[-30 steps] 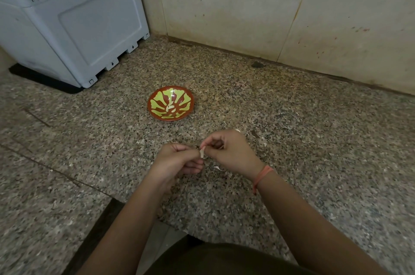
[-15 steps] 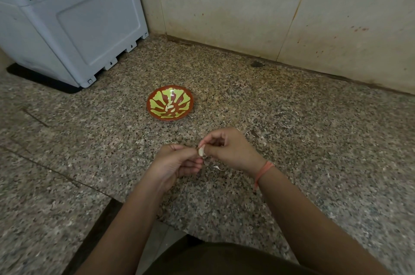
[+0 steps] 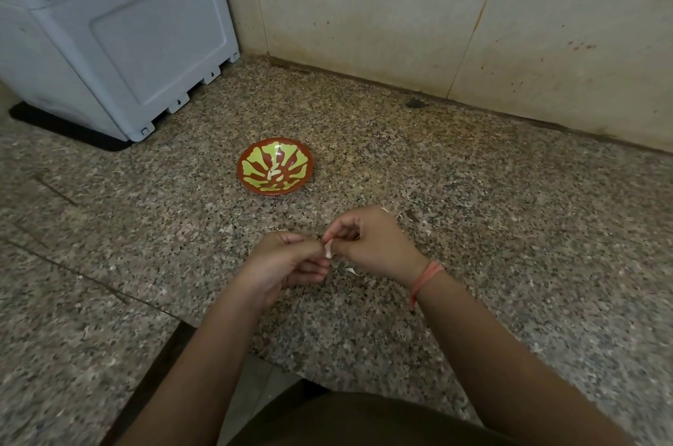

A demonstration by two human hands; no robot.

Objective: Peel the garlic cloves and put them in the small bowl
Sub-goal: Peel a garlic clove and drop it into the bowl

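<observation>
Above the counter (image 3: 473, 190), near the small bowl (image 3: 298, 161), a garlic clove (image 3: 329, 249) is pinched by left hand (image 3: 287, 263) and right hand (image 3: 371, 245); its skin, seemingly loosened, should be stripped lengthwise while held firmly.

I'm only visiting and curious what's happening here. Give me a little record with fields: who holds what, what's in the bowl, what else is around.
Activity: peeling garlic above a stone counter
Left hand: pinches the garlic clove
Right hand: pinches the same clove; orange band on the wrist
Bowl: red with a green pattern, on the counter beyond the hands
In the bowl: pale peeled cloves, number unclear
By the hands: scrap of peel on the counter
Back left: grey box
</observation>
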